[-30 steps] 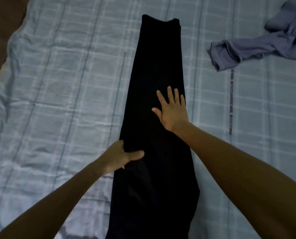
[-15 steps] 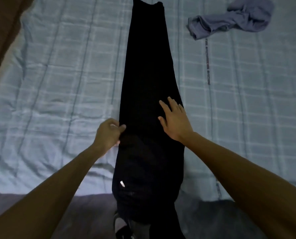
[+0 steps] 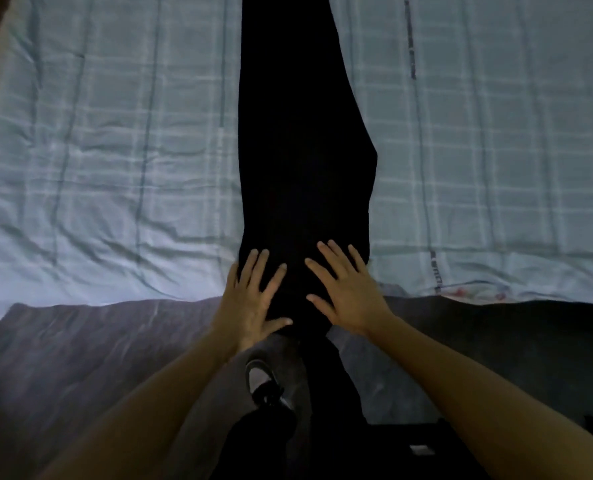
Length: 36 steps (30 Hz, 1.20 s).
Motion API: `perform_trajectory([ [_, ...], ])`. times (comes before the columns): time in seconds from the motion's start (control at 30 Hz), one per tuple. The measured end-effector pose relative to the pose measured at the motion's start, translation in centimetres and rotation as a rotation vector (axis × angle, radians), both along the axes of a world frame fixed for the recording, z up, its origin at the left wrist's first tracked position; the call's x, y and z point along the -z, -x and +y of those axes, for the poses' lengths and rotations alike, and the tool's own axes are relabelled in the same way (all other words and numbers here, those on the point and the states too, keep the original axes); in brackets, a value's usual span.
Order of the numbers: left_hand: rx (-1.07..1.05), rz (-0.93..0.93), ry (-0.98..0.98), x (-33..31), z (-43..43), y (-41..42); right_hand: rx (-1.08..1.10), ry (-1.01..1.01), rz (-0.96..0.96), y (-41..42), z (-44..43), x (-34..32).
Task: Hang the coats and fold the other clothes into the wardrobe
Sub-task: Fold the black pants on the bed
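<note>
L hand (image 3: 253, 299) & R hand (image 3: 347, 292) flat on trousers (image 3: 302, 150) at bed (image 3: 115, 150) edge.
Both have slid to near end; each grip released, fingers spread. Fold prob. next.

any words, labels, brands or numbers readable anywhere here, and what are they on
Nothing here can be read.
Dark printed strip running up the checked bed sheet: looks like lettering, too blurred to read.
Small pale tag on a dark thing at the bottom edge: too small to read.
Black garment: no text shows on it.
</note>
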<state>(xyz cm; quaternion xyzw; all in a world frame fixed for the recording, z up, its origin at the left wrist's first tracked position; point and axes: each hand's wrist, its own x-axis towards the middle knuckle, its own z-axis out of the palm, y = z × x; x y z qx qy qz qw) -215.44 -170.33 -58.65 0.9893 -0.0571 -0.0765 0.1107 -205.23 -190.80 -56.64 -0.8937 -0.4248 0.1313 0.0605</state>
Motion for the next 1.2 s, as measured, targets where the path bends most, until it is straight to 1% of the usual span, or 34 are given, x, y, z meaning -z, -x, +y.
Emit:
perform_trajectory([
  [0.1,0.125,0.020,-0.133,1.1,-0.1,0.8,-0.047,0.076,-0.028,1.5,-0.4,0.7],
  [0.17,0.137,0.080,-0.237,1.5,-0.1,0.7,-0.034,0.099,-0.043,2.1,-0.3,0.9],
  [0.23,0.114,0.079,-0.310,1.8,-0.5,0.3,-0.026,0.110,-0.057,2.2,-0.2,1.1],
  [0.4,0.059,0.005,-0.253,1.2,-1.4,-1.5,-0.064,0.136,-0.066,2.3,-0.6,1.1],
  [0.5,0.089,-0.087,-0.191,0.2,-0.7,-1.6,-0.102,0.150,-0.081,3.2,-1.2,1.2],
  [0.6,0.110,-0.129,-0.124,-1.0,0.0,-1.4,-0.086,0.152,-0.107,4.4,-1.7,1.2],
  [0.73,0.045,-0.096,0.153,-2.9,0.6,-1.9,-0.017,0.155,-0.158,4.8,-1.2,0.3],
  [0.87,-0.116,-0.072,0.428,-5.4,1.1,-2.1,0.046,0.164,-0.151,3.6,-1.0,-1.3],
  [1.0,-0.190,-0.033,0.543,-6.7,1.0,-1.7,0.087,0.154,-0.070,3.0,-1.4,-2.6],
  [1.07,-0.278,-0.017,0.611,-6.9,0.8,-1.1,0.086,0.099,-0.038,3.1,-1.5,-2.7],
  [1.13,-0.363,-0.008,0.679,-6.8,0.8,-0.6,0.065,0.002,-0.030,2.7,-1.4,-2.5],
  [1.2,-0.404,-0.039,0.698,-6.7,1.1,-0.4,0.046,-0.101,-0.040,1.9,-1.3,-2.2],
])
